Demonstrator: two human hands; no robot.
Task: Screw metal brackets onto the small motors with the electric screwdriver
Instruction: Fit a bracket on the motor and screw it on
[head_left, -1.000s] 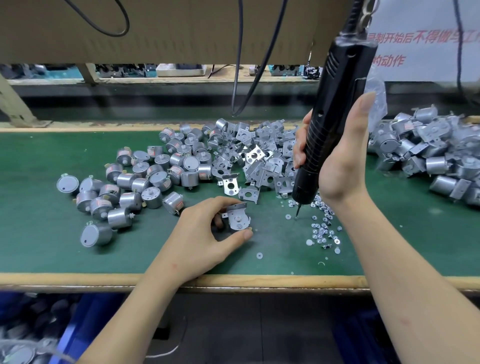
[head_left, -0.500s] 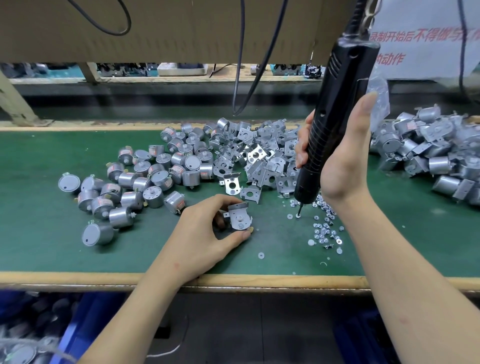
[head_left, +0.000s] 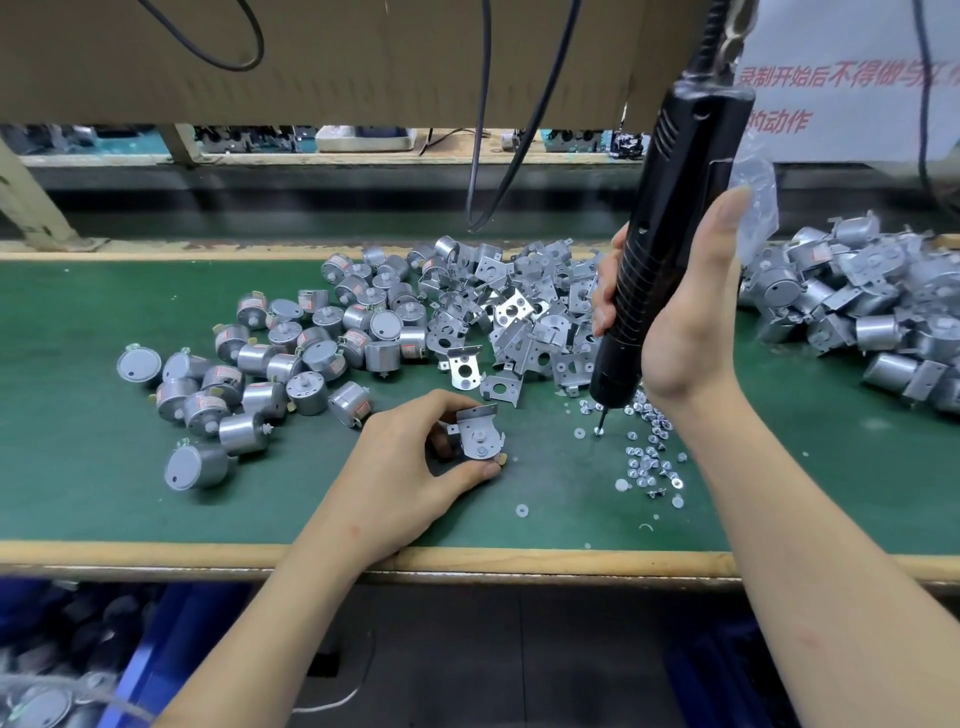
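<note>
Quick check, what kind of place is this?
Most likely a factory assembly bench: heaps of small motors and metal brackets on a green mat, plus a cable-hung electric screwdriver.

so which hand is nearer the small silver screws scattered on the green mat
Right. The right hand, gripping the black screwdriver, hovers above the screws; the left hand, holding a bracketed silver motor, lies to their left.

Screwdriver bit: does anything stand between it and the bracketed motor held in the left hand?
Nothing visible does. The screwdriver points its bit down at the loose screws, right of the motor; only bare green mat and one flat washer lie between.
</note>
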